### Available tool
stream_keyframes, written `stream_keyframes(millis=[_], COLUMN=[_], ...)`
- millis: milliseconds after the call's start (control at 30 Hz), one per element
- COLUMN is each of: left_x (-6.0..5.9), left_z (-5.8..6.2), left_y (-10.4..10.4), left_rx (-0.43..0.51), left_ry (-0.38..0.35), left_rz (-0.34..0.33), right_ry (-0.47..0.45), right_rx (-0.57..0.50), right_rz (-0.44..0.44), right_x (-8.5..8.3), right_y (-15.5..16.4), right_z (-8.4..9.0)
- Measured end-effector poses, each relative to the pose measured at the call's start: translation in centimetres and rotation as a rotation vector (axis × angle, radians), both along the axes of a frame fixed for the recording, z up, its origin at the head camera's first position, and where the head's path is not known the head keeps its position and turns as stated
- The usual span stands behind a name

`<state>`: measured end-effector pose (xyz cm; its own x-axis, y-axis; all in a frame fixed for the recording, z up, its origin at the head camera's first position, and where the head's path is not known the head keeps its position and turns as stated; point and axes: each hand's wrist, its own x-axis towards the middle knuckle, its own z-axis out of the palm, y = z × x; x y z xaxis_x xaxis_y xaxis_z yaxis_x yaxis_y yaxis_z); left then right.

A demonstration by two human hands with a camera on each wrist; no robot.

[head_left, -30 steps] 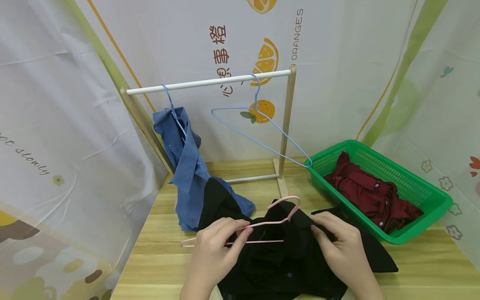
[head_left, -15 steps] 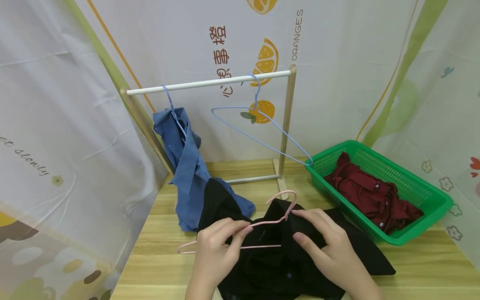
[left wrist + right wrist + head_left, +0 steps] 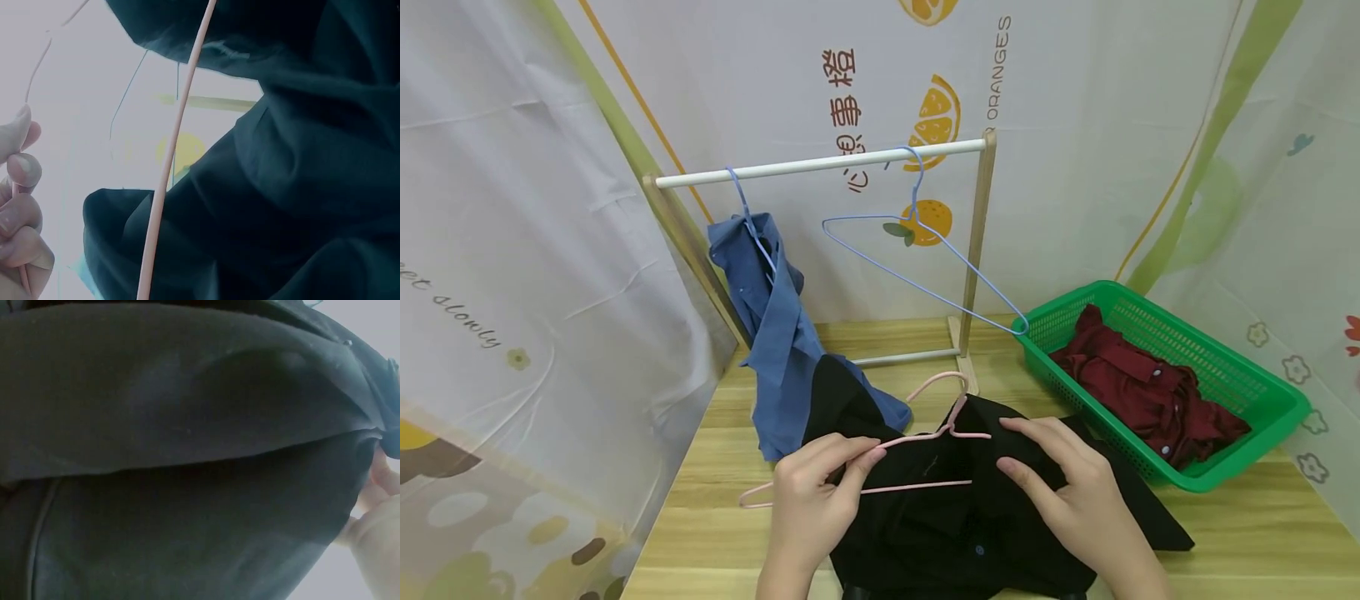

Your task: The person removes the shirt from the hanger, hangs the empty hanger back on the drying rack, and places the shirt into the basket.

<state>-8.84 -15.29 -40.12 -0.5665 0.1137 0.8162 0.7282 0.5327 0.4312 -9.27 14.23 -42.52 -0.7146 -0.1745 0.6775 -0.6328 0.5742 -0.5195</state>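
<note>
Fingers of my left hand pinch the pink wire hanger; my right hand grips the black shirt on the worktop. I judge the hanger's free arm should slide under the collar while I hold the cloth taut. The backdrop reads "ORANGES".

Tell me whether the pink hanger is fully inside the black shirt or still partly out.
Partly out. The pink hanger has its left end and hook clear of the black shirt; its right arm disappears under the cloth. The left hand pinches it.
</note>
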Motion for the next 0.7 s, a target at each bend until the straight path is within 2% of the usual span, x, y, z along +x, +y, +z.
stream_keyframes(millis=[133,300,467,700], left_x=[0.2,0.4,0.7,0.8], left_z=[0.4,0.8,1.0,1.4], left_y=[-0.7,-1.7,-2.8,-4.8], left_rx=[0.025,0.048,0.084,0.118], left_ry=[0.0,0.008,0.046,0.1], left_rz=[-0.005,-0.002,0.003,0.013], right_ry=[-0.02,-0.004,0.003,-0.087], right_rx=[0.004,0.013,-0.018,-0.023], right_rz=[-0.021,-0.031,-0.058,-0.162], right_x=[-0.1,-0.3,-0.4,-0.7], right_y=[0.5,1.0,1.4,2.2], right_z=[-0.2,-0.5,-0.7,-1.2])
